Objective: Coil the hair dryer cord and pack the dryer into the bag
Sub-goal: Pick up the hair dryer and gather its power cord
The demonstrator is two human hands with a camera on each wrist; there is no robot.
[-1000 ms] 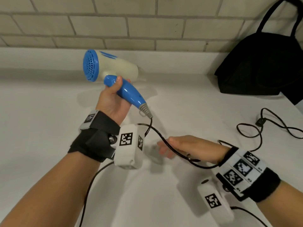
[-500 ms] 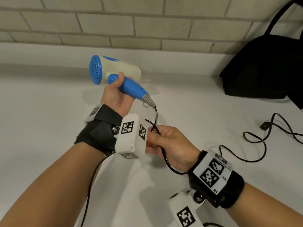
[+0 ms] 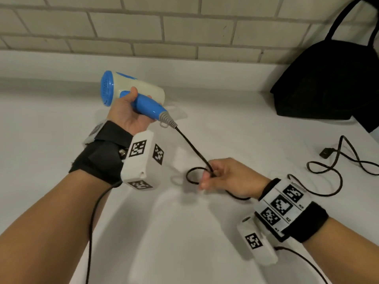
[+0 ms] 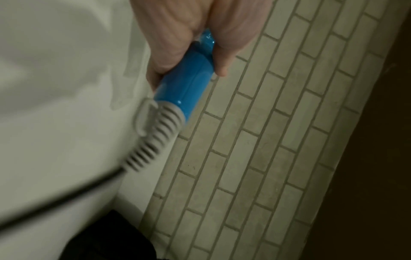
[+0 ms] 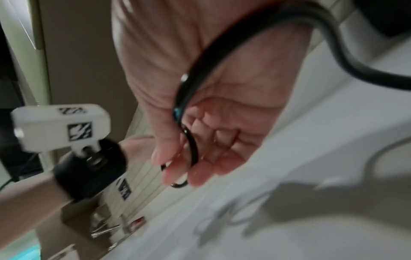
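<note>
My left hand grips the blue handle of a white and blue hair dryer, held above the white counter with its blue grille facing left. A black cord runs taut from the grey strain relief down to my right hand. That hand pinches the cord with a small loop sticking out to its left. The remaining cord trails right across the counter to the plug. A black bag stands at the back right against the wall.
A brick-tiled wall backs the white counter. The counter's right edge lies just beyond the plug. Thin black cables hang from both wrist cameras.
My right hand has drawn down and to the right with the cord, pulling it taut from the dryer and forming a small loop. The dryer stays in my left hand.
</note>
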